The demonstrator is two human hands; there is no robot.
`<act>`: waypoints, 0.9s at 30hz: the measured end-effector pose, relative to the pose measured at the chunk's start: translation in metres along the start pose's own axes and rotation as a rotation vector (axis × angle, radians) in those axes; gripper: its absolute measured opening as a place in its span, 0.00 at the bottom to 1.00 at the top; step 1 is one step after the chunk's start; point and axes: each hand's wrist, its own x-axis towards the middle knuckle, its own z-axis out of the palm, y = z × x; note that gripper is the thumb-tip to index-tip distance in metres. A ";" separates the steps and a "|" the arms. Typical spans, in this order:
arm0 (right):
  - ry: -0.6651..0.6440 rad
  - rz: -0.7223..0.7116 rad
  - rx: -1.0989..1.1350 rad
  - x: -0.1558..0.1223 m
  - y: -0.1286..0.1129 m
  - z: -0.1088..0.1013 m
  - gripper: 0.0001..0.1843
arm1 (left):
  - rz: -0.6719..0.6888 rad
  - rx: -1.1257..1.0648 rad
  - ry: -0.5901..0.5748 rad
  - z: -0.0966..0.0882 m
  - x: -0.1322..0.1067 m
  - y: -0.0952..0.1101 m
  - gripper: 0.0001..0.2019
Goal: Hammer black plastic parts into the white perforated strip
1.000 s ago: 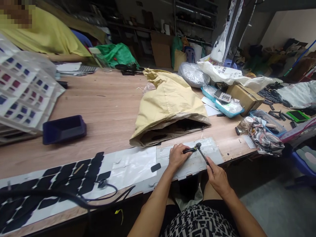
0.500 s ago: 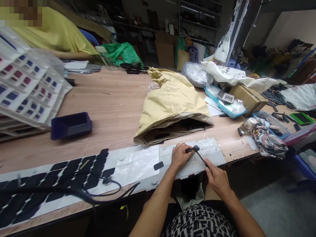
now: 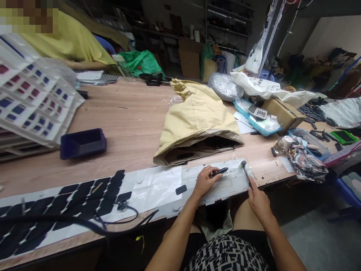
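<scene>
My left hand (image 3: 204, 182) pinches a short black rod-like part (image 3: 221, 171) just above the pale board (image 3: 225, 187) at the table's front edge. In my right hand (image 3: 258, 201) is a small hammer (image 3: 246, 174), gripped by its dark handle. Its metal shaft points up and left, and the dark head sits over the right end of the board, apart from the black part. Behind my hands a beige cloth sack (image 3: 197, 113) lies with its dark mouth facing me. A loose flat black piece (image 3: 181, 189) rests left of my left hand.
On the left, rows of flat black pieces (image 3: 81, 195) lie on white sheeting, crossed by a thick black cable (image 3: 70, 219). A dark purple bin (image 3: 83, 143) and white crates (image 3: 36, 101) stand behind. To the right are blue trays (image 3: 265, 126) and a bunched cloth (image 3: 307, 163). Another person in yellow (image 3: 67, 37) sits across the table.
My right hand has swung the hammer right, away from the black part, which its head was touching or overlapping. My left hand keeps hold of the part, nearly in place.
</scene>
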 end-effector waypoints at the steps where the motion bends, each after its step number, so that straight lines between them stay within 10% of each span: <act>1: 0.014 -0.001 0.018 0.000 0.001 0.003 0.29 | 0.006 -0.074 0.006 -0.002 -0.012 0.003 0.13; 10: 0.063 -0.017 0.105 0.004 0.008 0.014 0.29 | -0.174 -0.033 -0.354 0.028 -0.136 -0.016 0.16; 15: 0.091 -0.029 0.122 0.004 0.008 0.015 0.29 | -0.352 0.171 -0.439 0.046 -0.137 -0.036 0.23; 20: 0.089 -0.031 0.128 0.004 0.009 0.015 0.29 | -0.097 -0.018 -0.634 0.005 -0.102 0.010 0.16; 22: 0.084 -0.027 0.121 0.005 0.009 0.016 0.29 | -0.030 -0.056 -0.490 -0.016 -0.073 0.022 0.16; 27: 0.090 -0.025 0.132 0.004 0.009 0.015 0.29 | -0.105 0.320 0.343 -0.053 0.013 -0.016 0.18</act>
